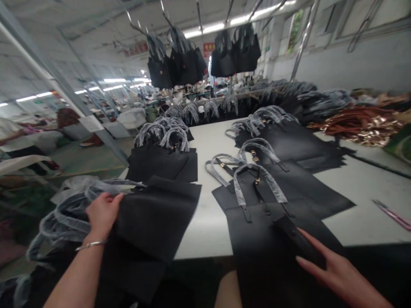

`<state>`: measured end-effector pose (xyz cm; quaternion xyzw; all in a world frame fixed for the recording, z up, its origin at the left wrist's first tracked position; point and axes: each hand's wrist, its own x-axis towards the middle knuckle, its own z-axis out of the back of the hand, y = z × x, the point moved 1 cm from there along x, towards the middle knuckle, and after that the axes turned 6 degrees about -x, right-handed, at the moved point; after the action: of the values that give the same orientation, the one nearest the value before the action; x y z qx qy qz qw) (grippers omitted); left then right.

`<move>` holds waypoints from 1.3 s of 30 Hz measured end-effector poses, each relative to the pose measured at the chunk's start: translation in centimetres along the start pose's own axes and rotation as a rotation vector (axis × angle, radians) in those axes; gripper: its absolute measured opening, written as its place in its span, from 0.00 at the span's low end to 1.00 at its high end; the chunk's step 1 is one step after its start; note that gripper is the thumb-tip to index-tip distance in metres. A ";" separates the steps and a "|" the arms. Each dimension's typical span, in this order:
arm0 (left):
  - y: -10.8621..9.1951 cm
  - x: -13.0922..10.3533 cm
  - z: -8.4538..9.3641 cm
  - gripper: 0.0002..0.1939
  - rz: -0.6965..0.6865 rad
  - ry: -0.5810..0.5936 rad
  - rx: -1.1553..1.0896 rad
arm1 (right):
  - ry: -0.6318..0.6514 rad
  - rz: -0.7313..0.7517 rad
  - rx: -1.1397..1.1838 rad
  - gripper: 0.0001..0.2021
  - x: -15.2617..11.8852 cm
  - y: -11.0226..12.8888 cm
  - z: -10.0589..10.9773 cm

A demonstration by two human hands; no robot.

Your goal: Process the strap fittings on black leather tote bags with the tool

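At the left, my left hand (104, 216), with a bracelet at its wrist, is closed on the edge of a black bag panel (157, 218). Plastic-wrapped handles (64, 218) hang beside and below that hand. My right hand (337, 269) grips a narrow black piece (298, 239), dark and folded-looking; its exact kind is unclear. Beneath it lies another black bag panel (257, 239) with a wrapped handle (257, 171) and a gold-coloured buckle (257, 181). This panel overlaps a further panel (321, 192) and hangs over the table's near edge.
Handled black panels are stacked on the white table (208, 141) at left (160, 164) and right (285, 139). Pink-handled snips (391, 214) lie at the right. Brown straps (359, 124) are heaped behind. Black bags (184, 60) hang overhead, and a metal post (73, 98) slants at left.
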<state>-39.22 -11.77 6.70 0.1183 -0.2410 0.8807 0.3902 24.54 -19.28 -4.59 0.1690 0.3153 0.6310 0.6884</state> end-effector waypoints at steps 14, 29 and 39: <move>-20.3 -28.8 -10.4 0.27 -1.177 0.732 -0.605 | 0.474 -0.233 0.342 0.33 5.6 5.8 4.5; -20.4 -31.1 -10.5 0.19 -1.176 0.670 -0.618 | 0.482 -0.082 0.233 0.35 7.7 9.3 2.0; -20.2 -31.3 -10.9 0.20 -1.174 0.640 -0.610 | 0.584 -0.035 0.218 0.32 9.6 11.6 1.6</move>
<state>-3.56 -14.16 -8.37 -0.1489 -0.2464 0.4118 0.8646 16.77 -7.97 1.74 0.0477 0.5684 0.6034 0.5572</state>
